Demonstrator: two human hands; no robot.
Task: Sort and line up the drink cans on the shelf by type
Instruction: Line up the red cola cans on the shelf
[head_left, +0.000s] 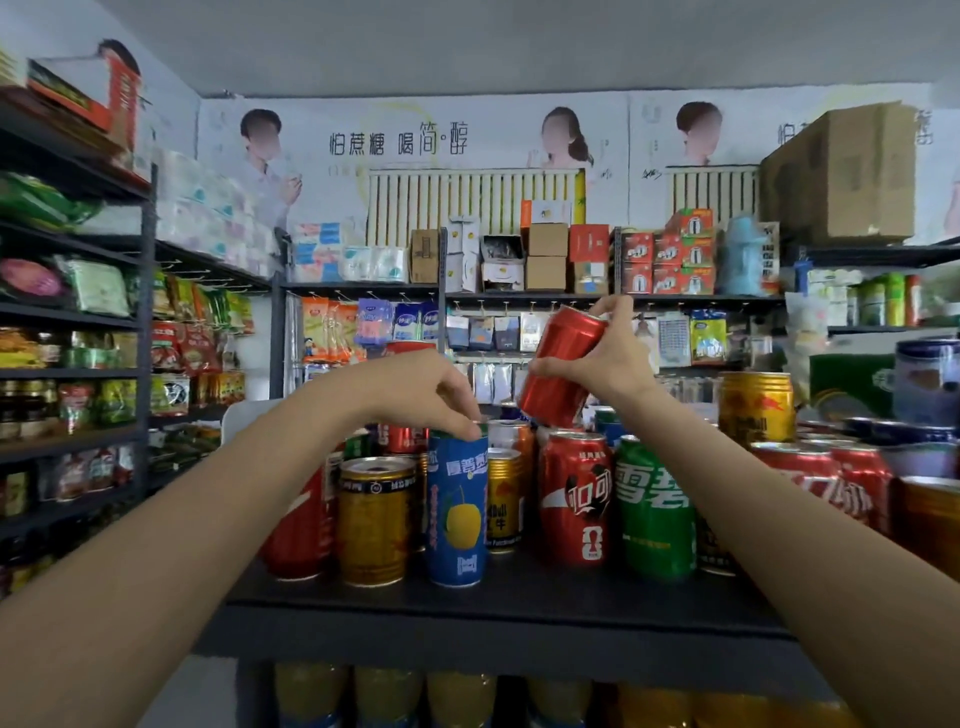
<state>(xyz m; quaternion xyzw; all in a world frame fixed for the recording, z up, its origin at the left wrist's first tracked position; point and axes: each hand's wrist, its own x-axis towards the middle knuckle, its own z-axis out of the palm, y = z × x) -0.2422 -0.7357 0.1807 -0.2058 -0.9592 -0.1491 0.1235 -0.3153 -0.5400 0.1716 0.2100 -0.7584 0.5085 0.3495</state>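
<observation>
The right hand (605, 358) holds a plain red metal can (563, 366) up in the air, tilted, above the other cans. Its fingers are curled round the can near the top. The left hand (415, 392) reaches down to a tall blue can with a yellow fruit picture (458, 512). Its fingertips (470, 430) pinch the rim, and the blue can stands upright near the front of the dark shelf (519, 597).

Just beside it stands a short gold can (375, 519). A red cola can with white writing (574, 499) and a green can with white writing (655, 512) stand to the right. The kinds look mixed up, so the sorting seems only partly done.

I think the red can should go next to the other red ones. That needs a free spot, and a slow, straight set-down so no can gets knocked over
</observation>
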